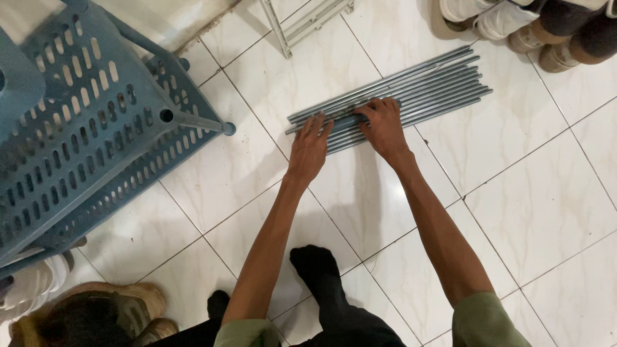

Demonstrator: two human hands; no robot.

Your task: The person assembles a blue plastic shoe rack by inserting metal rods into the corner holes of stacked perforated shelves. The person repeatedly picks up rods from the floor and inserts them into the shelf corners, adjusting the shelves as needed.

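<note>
Both hands are down on a bundle of grey metal rods (411,90) lying on the white tiled floor (527,193), just above the middle of the frame. Going left to right: the upper left is filled by a blue plastic rack (90,128) with slotted shelves, tipped at an angle, with one of its round posts poking out toward the centre. Down in the lower left corner there's a tan shoe (109,308) and a bit of a white one beside it. Then comes the left hand (310,144), fingers spread flat and resting on the near-left end of the rods, open, not gripping anything. Right next to it the right hand (384,127) has its fingers curled over a few rods, looks like a loose grip on them, though I can't tell how many it's got. The rods run diagonally from centre up toward the upper right, all lying side by side and touching. At the top centre a white wire frame (302,22) peeks in, and the upper right corner has a few more shoes (546,26) lined up. A dark sock (318,270) shows at bottom centre.
</note>
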